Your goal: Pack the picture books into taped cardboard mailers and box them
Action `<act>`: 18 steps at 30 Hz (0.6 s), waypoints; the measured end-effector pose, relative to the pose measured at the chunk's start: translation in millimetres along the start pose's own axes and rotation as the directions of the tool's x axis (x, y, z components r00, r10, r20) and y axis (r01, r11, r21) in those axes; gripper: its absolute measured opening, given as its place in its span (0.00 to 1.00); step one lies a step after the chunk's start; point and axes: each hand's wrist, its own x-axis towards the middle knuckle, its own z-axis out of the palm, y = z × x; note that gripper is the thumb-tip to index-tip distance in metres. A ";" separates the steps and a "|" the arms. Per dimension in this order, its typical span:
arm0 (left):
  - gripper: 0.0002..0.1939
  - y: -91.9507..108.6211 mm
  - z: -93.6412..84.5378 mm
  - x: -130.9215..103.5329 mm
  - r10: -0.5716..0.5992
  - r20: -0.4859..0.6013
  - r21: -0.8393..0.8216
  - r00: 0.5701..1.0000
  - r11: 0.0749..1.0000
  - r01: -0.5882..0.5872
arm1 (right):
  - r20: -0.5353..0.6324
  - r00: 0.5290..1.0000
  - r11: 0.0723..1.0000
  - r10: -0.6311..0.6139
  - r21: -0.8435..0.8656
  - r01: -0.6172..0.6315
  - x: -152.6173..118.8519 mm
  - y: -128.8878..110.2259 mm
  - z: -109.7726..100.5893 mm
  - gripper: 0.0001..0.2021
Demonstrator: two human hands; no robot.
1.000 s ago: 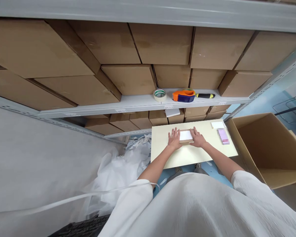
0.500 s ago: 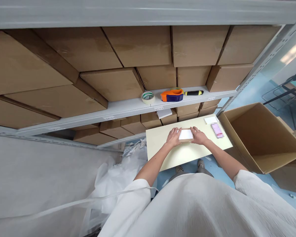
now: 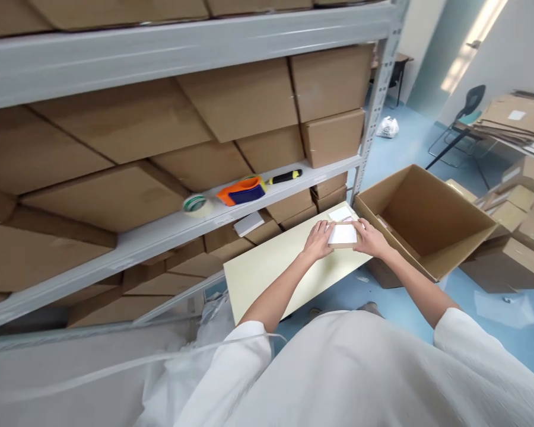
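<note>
Between my two hands is a small flat cardboard box [image 3: 342, 235] with a white top. My left hand [image 3: 318, 240] grips its left end, the thumb along the near side. On the opposite end my right hand [image 3: 368, 237] is closed around the edge. The box is over the right part of a pale yellow tabletop [image 3: 267, 267]; whether it touches the surface I cannot tell. Just behind my hands lies a white card or paper [image 3: 340, 213], with a pinkish item partly hidden beside it.
A large open carton [image 3: 427, 219] stands right of the tabletop. On the shelf [image 3: 155, 237] ahead, among brown boxes, sit a tape roll [image 3: 197, 205], an orange and blue tape dispenser [image 3: 242, 190] and a black-yellow cutter [image 3: 285, 176]. White plastic wrapping [image 3: 191, 362] lies at left.
My view has turned to the right. Both hands have carried the small box rightward over the tabletop, toward the large carton, and now partly cover the pinkish item.
</note>
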 end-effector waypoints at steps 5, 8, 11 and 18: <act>0.57 77.6 16.6 82.8 0.141 -0.037 -0.007 0.989 0.990 -0.141 | -0.125 0.990 0.998 0.066 -0.007 -0.067 -45.4 84.7 -52.9 0.51; 0.57 126.7 29.5 128.5 0.187 -0.008 -0.009 0.982 0.982 -0.187 | -0.133 0.978 0.987 0.158 -0.018 -0.161 -72.9 133.9 -79.3 0.51; 0.57 171.1 44.6 166.2 0.217 0.051 -0.005 0.975 0.976 -0.218 | -0.116 0.957 0.963 0.265 -0.020 -0.269 -98.9 177.1 -95.7 0.52; 0.57 230.4 89.7 227.2 0.321 0.191 -0.037 0.928 0.947 -0.320 | -0.068 0.912 0.915 0.404 0.029 -0.403 -143.2 249.2 -88.6 0.54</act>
